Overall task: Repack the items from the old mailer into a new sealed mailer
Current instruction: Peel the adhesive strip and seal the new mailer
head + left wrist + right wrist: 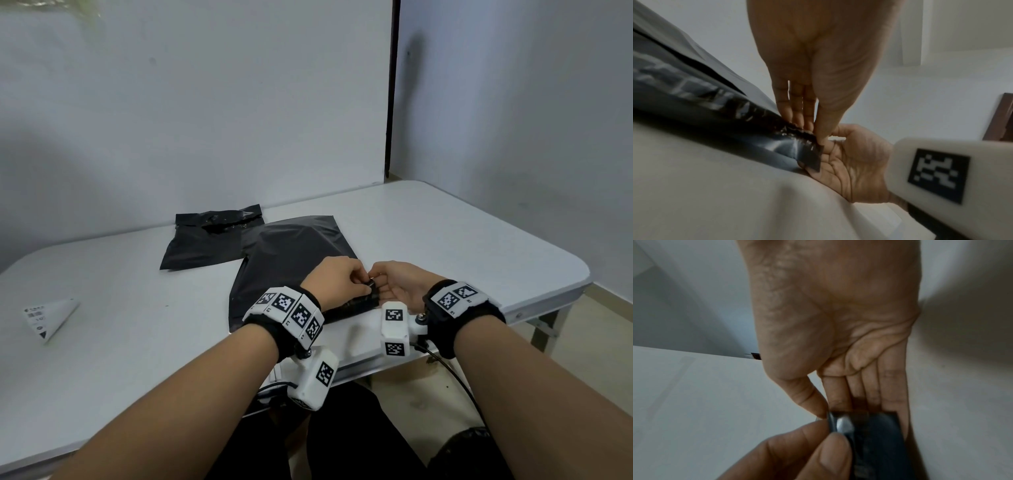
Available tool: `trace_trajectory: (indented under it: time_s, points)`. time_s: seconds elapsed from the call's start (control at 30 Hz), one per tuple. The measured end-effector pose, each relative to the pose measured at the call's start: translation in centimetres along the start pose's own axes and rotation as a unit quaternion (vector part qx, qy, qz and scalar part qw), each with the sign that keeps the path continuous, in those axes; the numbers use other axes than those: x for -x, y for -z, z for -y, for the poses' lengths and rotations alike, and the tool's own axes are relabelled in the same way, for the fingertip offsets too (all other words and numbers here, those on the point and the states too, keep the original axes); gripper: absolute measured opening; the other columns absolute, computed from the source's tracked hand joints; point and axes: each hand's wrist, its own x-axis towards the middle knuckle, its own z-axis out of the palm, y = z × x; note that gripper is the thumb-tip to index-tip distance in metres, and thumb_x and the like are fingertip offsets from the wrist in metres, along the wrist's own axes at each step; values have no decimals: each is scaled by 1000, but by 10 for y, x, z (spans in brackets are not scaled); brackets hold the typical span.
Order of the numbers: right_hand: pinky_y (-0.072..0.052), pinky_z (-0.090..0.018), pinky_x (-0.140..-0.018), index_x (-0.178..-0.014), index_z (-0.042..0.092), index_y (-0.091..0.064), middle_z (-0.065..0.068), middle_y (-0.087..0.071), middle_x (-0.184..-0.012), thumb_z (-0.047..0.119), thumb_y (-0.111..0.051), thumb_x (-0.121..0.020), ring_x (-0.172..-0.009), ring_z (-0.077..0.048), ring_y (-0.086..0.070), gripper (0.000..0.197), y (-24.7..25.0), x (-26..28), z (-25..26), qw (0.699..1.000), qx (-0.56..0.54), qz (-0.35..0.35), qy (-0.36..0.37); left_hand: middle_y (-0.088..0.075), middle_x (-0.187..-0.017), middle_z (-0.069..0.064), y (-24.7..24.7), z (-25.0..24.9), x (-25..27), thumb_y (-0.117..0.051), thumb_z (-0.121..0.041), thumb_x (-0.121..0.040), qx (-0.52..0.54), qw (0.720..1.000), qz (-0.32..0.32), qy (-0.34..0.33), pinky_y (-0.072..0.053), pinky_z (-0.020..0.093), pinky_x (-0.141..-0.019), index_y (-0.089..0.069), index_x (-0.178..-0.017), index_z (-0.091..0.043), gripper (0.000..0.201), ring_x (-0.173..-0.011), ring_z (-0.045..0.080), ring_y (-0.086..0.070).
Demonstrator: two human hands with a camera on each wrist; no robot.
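The new black mailer (294, 253) lies flat mid-table with its flap end toward me. Both hands meet at the flap's right corner. My left hand (361, 286) comes from above and pinches the shiny black flap (807, 151) between thumb and fingers. My right hand (378, 279) lies palm up, its fingers (871, 395) under the flap (875, 443), while its thumb and forefinger pinch the flap's corner edge. The left hand's thumb (830, 454) shows low in the right wrist view. The old black mailer (209, 240) lies crumpled at the back left, partly under the new one.
A folded white shipping label (48, 317) lies at the table's left side. The white folding table (479, 240) stands against a pale wall, its near edge just below my wrists and its right corner rounded. A dark vertical strip (392, 85) runs up the wall.
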Motion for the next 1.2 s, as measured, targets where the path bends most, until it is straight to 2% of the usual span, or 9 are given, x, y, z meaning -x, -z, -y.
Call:
trace_trajectory:
  time_s: [0.13, 0.23, 0.47, 0.6, 0.73, 0.8, 0.9, 1.07, 1.2]
  points:
    - [-45, -22, -64, -88, 6, -62, -10, -60, -79, 21, -51, -83, -64, -18, -54, 20, -3, 4, -2, 1000, 4, 7, 3, -69, -93, -1, -5, 1, 1, -70, -20, -80, 1, 1000, -7, 12, -53, 30, -82, -68, -90, -17, 11, -80, 11, -61]
    - [-46, -25, -68, -77, 7, -61, -9, -58, -76, 15, -48, -85, -67, -21, -52, 17, -7, 3, -2, 1000, 2, 0, 16, -66, -85, -6, -4, 0, 2, -70, -19, -78, -1, 1000, -15, 13, -54, 33, -82, -68, -82, -20, 5, -83, 13, -63]
    - [-51, -21, -61, -74, 8, -60, -7, -59, -70, 13, -48, -88, -60, -16, -58, 19, -9, 5, 3, 999, 13, -4, 44, -65, -75, -8, 5, 0, 2, -69, -16, -79, 53, 998, -18, 17, -41, 2, -59, -70, -81, -15, 3, -67, 2, -57]
    - [-53, -16, -49, -78, 6, -62, -7, -65, -70, 11, -50, -88, -51, -12, -63, 17, -8, 6, 2, 999, 4, -3, 40, -69, -78, -7, 6, 2, 6, -71, -20, -79, 74, 997, -3, 25, -44, 7, -65, -72, -82, -17, 5, -69, 3, -58]
    - [-52, -18, -60, -79, 9, -60, -6, -63, -76, 14, -50, -88, -65, -15, -60, 15, -9, 6, 2, 999, 12, -3, 43, -67, -76, -11, 10, 8, 7, -70, -21, -81, 93, 995, -19, 31, -47, 17, -74, -72, -86, -15, 9, -69, 2, -58]
    - [-52, -18, -60, -79, 9, -61, -5, -65, -73, 14, -49, -89, -62, -14, -61, 17, -9, 6, 3, 999, 14, -5, 42, -66, -77, -13, 11, 9, 6, -70, -22, -82, 97, 995, -24, 24, -47, 13, -75, -71, -90, -15, 11, -68, -2, -57]
    - [-50, -21, -62, -78, 8, -63, -4, -66, -67, 15, -44, -90, -54, -12, -61, 22, -7, 7, 4, 999, 10, 1, 39, -64, -82, -11, 9, 6, 6, -71, -23, -82, 58, 998, -15, -2, -40, 0, -64, -71, -98, -17, 17, -64, -7, -53]
    - [-44, -16, -41, -67, 9, -58, 1, -60, -49, 12, -42, -89, -37, -7, -53, 27, -8, 13, 5, 1000, 1, -6, 31, -69, -92, -3, 1, -1, -1, -71, -24, -81, -2, 1000, -15, -8, -43, 15, -69, -69, -94, -18, 15, -69, 1, -52]
    - [-38, -18, -44, -61, 14, -50, 0, -47, -55, 13, -45, -85, -36, -9, -40, 25, -8, 11, 6, 1000, -1, -13, 11, -69, -89, -3, -1, -6, -3, -68, -21, -79, -23, 1000, -20, -2, -53, 32, -80, -69, -84, -19, 5, -78, 9, -58]
